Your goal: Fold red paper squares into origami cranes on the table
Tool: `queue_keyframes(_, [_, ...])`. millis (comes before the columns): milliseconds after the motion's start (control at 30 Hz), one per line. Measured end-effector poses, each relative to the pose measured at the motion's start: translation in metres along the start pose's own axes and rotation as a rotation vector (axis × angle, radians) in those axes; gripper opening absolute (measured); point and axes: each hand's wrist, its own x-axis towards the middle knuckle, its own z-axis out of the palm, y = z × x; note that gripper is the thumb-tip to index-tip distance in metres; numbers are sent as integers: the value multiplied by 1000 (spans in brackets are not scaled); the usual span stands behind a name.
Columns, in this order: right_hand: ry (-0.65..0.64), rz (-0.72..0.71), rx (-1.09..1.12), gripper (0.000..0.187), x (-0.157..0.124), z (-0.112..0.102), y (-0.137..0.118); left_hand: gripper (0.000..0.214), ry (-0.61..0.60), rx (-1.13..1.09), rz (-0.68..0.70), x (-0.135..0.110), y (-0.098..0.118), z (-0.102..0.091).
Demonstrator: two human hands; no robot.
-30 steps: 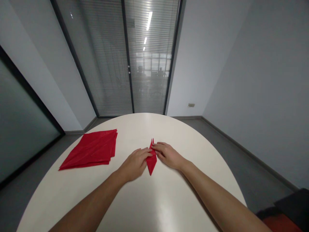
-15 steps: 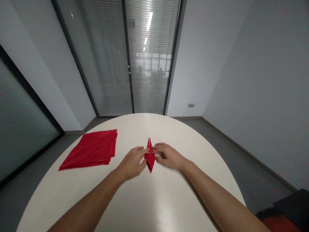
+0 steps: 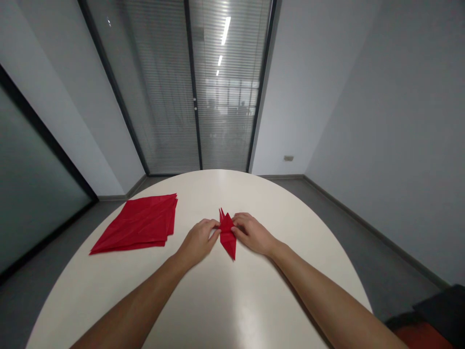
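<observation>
A folded red origami paper (image 3: 228,237) is between my hands over the middle of the table. Two thin points and a wider flap stick up at its far end, and one broad point faces me. My left hand (image 3: 200,240) pinches its left edge between thumb and fingers. From the other side, my right hand (image 3: 252,233) grips the right edge with thumb and curled fingers. Part of each edge is hidden behind the fingertips.
Creased red paper sheets (image 3: 140,223) lie stacked at the left of the round white table (image 3: 290,213). Beyond it stand a glass partition with blinds (image 3: 225,131) and grey walls. A dark and red object (image 3: 432,320) is at the lower right.
The origami paper has been tilted and its upper flap opened apart, so a wide point shows beside the two thin ones. Both hands have shifted their fingers to its edges.
</observation>
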Motion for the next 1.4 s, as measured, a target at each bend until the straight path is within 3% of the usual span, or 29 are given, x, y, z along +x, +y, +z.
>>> queue_keyframes(167, [37,51,1,14,1,6,2,23,39,-90,-31,2,-5,4])
queue_keyframes(500, [57,107,-68,12,3,8,1,41,104,-19,9,3,-3,9])
queue_keyframes(833, [105,214,-105,9,3,11,-2,50,30,-68,-42,6,-3,9])
queue_keyframes(1067, [74,126,-82,1,2,12,0,68,65,-30,13,3,-2,11])
queue_keyframes(1133, [67,111,-79,7,2,12,1,71,115,24,48,4,1,8])
queue_keyframes(1233, [66,106,-81,11,2,13,2,60,159,119,124,5,4,4])
queue_keyframes(1333, [61,92,-66,14,2,13,5,34,36,148,203,6,6,1])
queue_keyframes(1400, [36,61,-44,20,1,11,6,29,-33,153,206,6,5,0])
